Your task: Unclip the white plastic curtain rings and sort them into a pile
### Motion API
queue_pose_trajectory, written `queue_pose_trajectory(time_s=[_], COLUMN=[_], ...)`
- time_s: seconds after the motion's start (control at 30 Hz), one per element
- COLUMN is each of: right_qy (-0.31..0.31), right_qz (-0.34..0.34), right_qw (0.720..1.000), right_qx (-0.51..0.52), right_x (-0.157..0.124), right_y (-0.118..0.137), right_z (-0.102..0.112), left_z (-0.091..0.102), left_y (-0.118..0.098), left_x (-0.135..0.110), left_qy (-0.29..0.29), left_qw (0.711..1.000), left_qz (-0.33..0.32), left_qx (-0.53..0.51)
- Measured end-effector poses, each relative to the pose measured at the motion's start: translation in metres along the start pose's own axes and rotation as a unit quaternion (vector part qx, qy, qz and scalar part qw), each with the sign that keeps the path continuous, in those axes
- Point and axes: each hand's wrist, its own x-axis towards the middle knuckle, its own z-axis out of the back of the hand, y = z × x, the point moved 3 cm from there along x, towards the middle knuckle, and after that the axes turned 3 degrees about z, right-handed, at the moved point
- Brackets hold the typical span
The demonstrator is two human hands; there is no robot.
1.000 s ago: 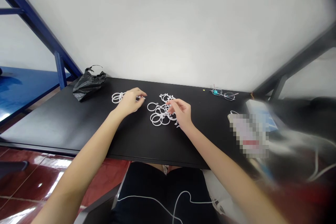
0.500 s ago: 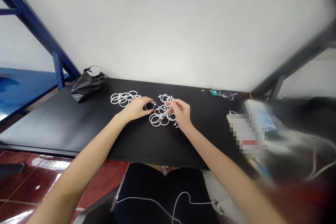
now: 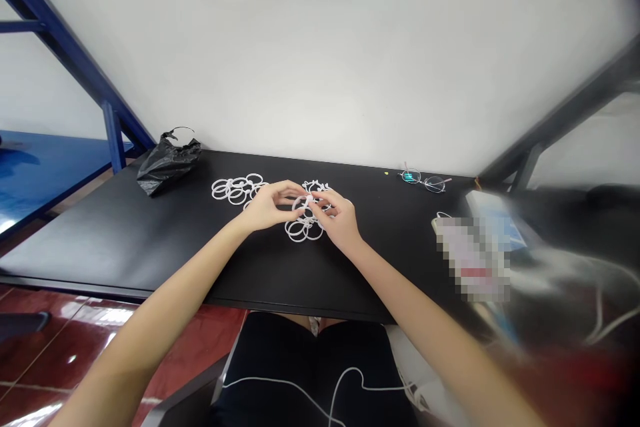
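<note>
Above the black table, my left hand [image 3: 270, 207] grips one side of a white plastic ring [image 3: 295, 205] with its thumb and fingers. My right hand [image 3: 341, 219] pinches the same ring near its small clasp; its fingertips partly cover that clasp, so I cannot tell whether it is fastened. It looks like a shower curtain ring. Just under and behind my hands lies a loose pile of similar rings [image 3: 297, 232], partly hidden by my fingers. To the left, beyond my left hand, several more rings [image 3: 237, 195] lie in a second group.
A crumpled black plastic bag [image 3: 169, 163] sits at the table's back left. Eyeglasses [image 3: 423, 180] lie at the back right. Nearer on the right are a blurred-out phone-like object [image 3: 473, 260] and a white-and-blue box [image 3: 495, 220]. A white cable [image 3: 280, 379] crosses my lap.
My left hand has moved right with the ring, over the pile. My right hand has shifted slightly left and now grips that ring too.
</note>
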Motion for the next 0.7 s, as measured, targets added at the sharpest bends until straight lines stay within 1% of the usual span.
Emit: queue_pose_trajectory(time_s=[0.1, 0.23, 0.33, 0.4, 0.47, 0.6, 0.7], right_qy=[0.003, 0.010, 0.022, 0.017, 0.012, 0.028, 0.027], right_qz=[0.015, 0.024, 0.005, -0.007, -0.023, -0.058, -0.057], right_qw=[1.000, 1.000, 1.000, 1.000, 1.000, 0.998, 0.997], right_qx=[0.002, -0.005, 0.003, 0.002, -0.004, 0.010, 0.034], right_x=[0.001, 0.001, 0.001, 0.001, 0.001, 0.001, 0.000], right_y=[0.002, 0.007, 0.006, 0.004, 0.000, -0.006, -0.006], right_z=[0.001, 0.001, 0.000, 0.000, 0.001, 0.000, 0.000], left_z=[-0.004, -0.002, -0.002, -0.004, -0.005, -0.008, -0.010], left_y=[0.002, 0.014, 0.020, 0.020, 0.019, 0.017, 0.015], left_x=[0.000, 0.002, 0.003, 0.003, 0.002, 0.002, 0.002], left_qy=[0.019, 0.027, 0.037, 0.042, 0.042, 0.041, 0.036], left_qw=[0.999, 0.997, 0.997, 0.997, 0.997, 0.996, 0.998], left_qz=[0.012, 0.037, 0.053, 0.056, 0.054, 0.045, 0.037], left_qx=[-0.047, -0.062, -0.051, -0.045, -0.047, -0.058, -0.042])
